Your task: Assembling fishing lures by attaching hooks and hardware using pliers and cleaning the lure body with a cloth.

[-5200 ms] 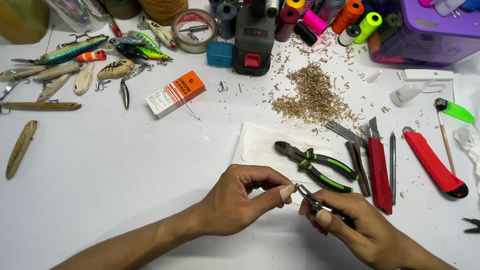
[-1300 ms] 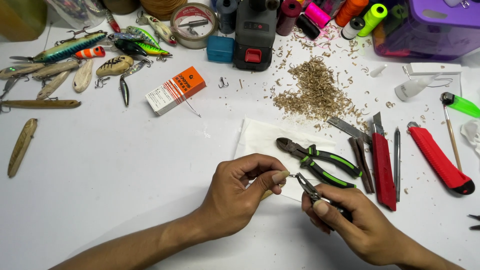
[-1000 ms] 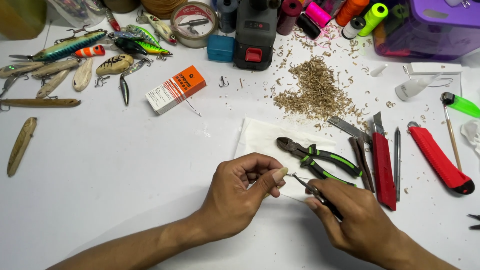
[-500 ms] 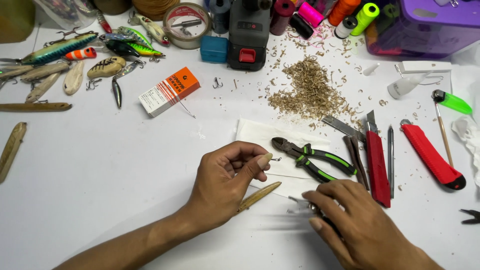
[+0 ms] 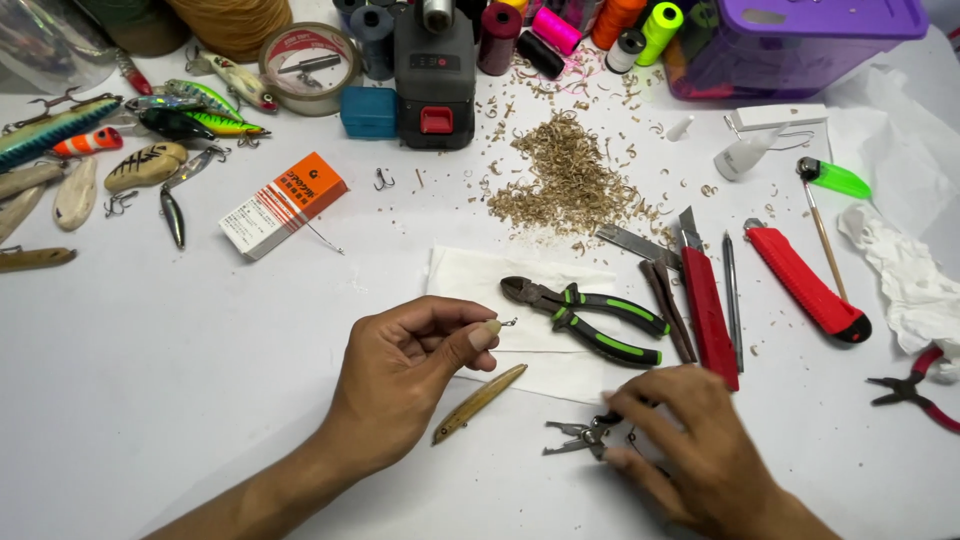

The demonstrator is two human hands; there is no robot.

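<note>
Item: small metal ring (image 5: 507,322), pinched in left hand (image 5: 400,375) grip; light, stiff, slippery. Right hand (image 5: 700,455) closes loosely on small pliers (image 5: 580,438), just right of wooden lure (image 5: 480,403).

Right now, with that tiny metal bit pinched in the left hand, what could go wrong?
The small metal ring is barely held at the left hand's fingertips; it could drop and vanish among the wood shavings. The wooden lure body lies loose beside the wrist and may get knocked. The right hand covers small pliers; their tips could jab.
</note>
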